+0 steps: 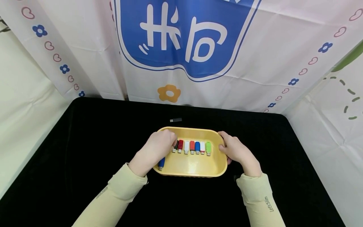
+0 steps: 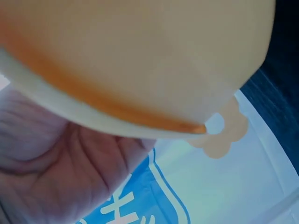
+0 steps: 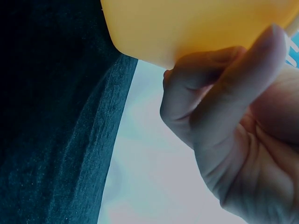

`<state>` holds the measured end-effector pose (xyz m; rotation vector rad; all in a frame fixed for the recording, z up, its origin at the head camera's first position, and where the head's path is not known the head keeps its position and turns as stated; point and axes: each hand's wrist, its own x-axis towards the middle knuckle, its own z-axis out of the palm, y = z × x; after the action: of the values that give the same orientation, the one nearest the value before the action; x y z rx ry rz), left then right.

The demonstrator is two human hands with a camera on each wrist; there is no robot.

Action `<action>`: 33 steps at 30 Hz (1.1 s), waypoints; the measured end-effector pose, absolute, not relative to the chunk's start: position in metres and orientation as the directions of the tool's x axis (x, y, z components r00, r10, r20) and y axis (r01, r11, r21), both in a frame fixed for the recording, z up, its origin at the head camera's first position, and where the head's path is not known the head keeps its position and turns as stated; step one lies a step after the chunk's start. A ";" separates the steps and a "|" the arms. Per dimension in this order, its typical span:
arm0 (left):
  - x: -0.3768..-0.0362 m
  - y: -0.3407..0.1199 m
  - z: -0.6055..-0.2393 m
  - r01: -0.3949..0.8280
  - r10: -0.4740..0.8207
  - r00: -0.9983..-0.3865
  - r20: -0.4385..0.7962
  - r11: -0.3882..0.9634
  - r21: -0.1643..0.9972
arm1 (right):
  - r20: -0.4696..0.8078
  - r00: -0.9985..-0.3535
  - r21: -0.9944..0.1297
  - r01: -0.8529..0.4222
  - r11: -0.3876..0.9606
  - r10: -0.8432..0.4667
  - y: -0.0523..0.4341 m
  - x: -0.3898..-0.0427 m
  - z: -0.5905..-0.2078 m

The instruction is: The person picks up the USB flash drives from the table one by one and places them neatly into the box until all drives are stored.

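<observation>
A yellow plastic basin (image 1: 193,171) stands on the black table. In the head view several USB sticks form a row inside it: a black one (image 1: 175,147) at the left end, then a dark red one (image 1: 180,146), others, and a green one (image 1: 208,148) at the right end. My left hand (image 1: 158,145) reaches over the left rim with curled fingers at the top of the black USB stick; its fingertips are hidden. Below that hand lies a blue USB stick (image 1: 161,163), apart from the row. My right hand (image 1: 233,147) grips the basin's right wall.
A dark grey USB stick (image 1: 176,119) lies on the black tablecloth (image 1: 113,123) behind the basin. White printed curtains (image 1: 272,63) hang along the back and sides of the table.
</observation>
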<state>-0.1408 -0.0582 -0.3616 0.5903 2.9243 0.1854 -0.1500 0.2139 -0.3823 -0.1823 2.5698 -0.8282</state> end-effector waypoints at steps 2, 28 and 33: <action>-0.145 -0.059 -0.361 0.384 0.401 -0.910 -0.102 0.910 0.155 | -0.361 -0.898 -0.583 0.005 0.812 -0.253 0.214 -0.150 -0.382; -0.246 -0.092 -0.387 0.435 0.432 -0.898 0.083 0.843 0.316 | -0.355 -0.893 -0.597 -0.010 0.802 -0.275 0.216 -0.149 -0.384; -0.260 -0.093 -0.392 0.445 0.481 -0.876 -0.039 0.837 0.317 | -0.347 -0.897 -0.593 -0.015 0.805 -0.273 0.215 -0.148 -0.385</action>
<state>-0.2600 -0.0931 -0.3916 0.7334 2.8978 0.4573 -0.1475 0.2148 -0.3848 -0.2163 2.5701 -0.8390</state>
